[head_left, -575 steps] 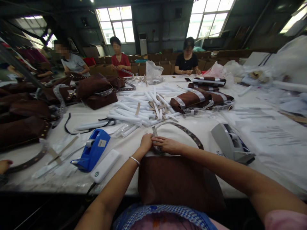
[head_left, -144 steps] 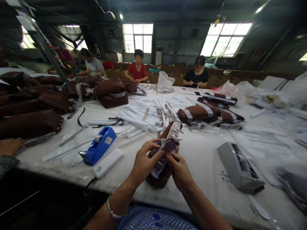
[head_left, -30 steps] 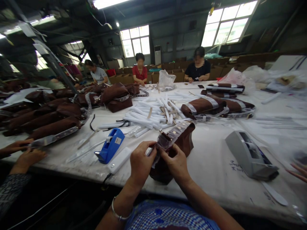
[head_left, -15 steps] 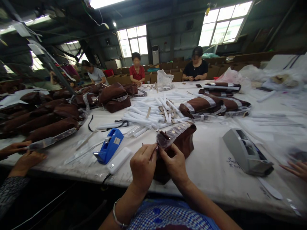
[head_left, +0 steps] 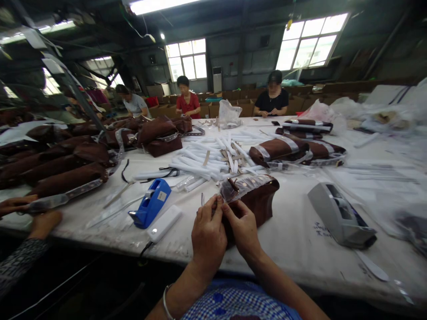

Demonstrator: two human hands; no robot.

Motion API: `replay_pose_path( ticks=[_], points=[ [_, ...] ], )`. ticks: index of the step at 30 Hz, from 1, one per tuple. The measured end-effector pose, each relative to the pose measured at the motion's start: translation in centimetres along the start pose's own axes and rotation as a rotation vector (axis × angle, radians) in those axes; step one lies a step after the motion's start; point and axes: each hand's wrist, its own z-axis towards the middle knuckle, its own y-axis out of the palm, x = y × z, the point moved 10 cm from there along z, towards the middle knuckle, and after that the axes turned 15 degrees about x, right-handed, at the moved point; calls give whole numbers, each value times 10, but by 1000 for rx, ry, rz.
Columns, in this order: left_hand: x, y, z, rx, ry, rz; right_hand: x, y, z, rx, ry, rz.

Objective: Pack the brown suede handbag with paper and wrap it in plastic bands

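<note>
A brown leather bag [head_left: 263, 206] stands on the table right in front of me, partly hidden by my hands. Clear plastic wrap covers its studded strap [head_left: 255, 181], and a dark metal buckle [head_left: 234, 187] shows at the near end. My left hand [head_left: 209, 233] is closed, thumb and fingers pinching at that wrapped end. A thin sliver sticks up beside its fingers, too small to name. Closed as well, my right hand [head_left: 244, 229] pinches the strap's wrapped end from the right, its fingertips close to the left ones.
A blue tape dispenser [head_left: 151, 203] and a white power bank [head_left: 164, 223] lie left; a grey tape dispenser [head_left: 340, 215] sits right. White foam rolls [head_left: 196, 162] pile up ahead. More brown bags [head_left: 66, 178] crowd the left, where a co-worker's hand [head_left: 46, 222] rests. Others sit opposite.
Both hands and the bag have shifted slightly right. My left hand has turned more upright, with its fingertips still at the strap's end. The co-worker's hand at the right edge has gone from view.
</note>
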Motion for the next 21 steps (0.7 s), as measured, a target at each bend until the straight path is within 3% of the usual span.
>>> replay_pose_path(
  ticks=[5, 9, 12, 14, 15, 21],
  points=[
    [-5, -2, 15, -81, -33, -136, 2, -7, 5, -23, 24, -7],
    [-28, -5, 45, -118, -139, -233, 4, -9, 10, -129, 78, -56],
    [-40, 25, 48, -397, -292, -411, -2, -10, 13, -198, 91, -76],
    [-37, 45, 39, -589, -368, -564, -5, -10, 16, -226, 116, -53],
    [-35, 51, 36, -632, -398, -626, -6, -11, 17, -232, 132, -40],
    [-36, 72, 20, -631, -600, -781, 3, -19, 27, -163, 170, -59]
  ],
)
